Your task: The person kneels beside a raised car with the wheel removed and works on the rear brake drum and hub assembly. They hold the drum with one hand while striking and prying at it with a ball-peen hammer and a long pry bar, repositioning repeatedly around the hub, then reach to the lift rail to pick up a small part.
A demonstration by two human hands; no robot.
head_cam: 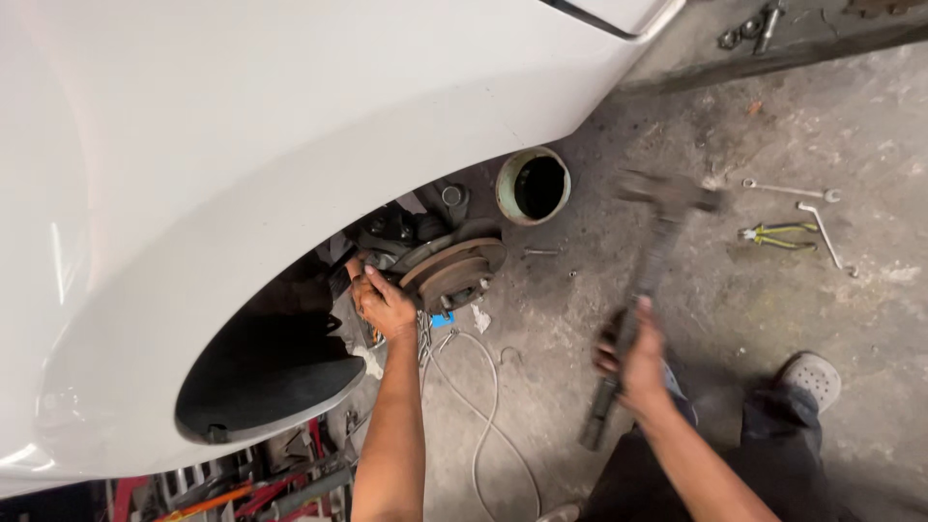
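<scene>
While the white car body [290, 116] fills the top of the view, the left hand [384, 304] reaches into the dark wheel arch. Its grip is closed on a dark metal part just beside the round rusty brown brake disc [454, 273], but I cannot tell what that part is. The right hand [638, 362] is off to the side, well apart from the disc. Its grip is wrapped tight around the long dark handle of a heavy hammer [650, 271]. The hammer looks blurry, and its head is up near the top, above the grey concrete floor [696, 319].

A green round pipe opening [534, 186] sits in the floor just behind the disc. A thin white cable [483, 396] loops on the floor under the disc. Two silver spanners [807, 208] and yellow-green pliers [778, 234] lie on the floor, near the hammer's head. A grey shoe [810, 377] rests on the floor near the right hand.
</scene>
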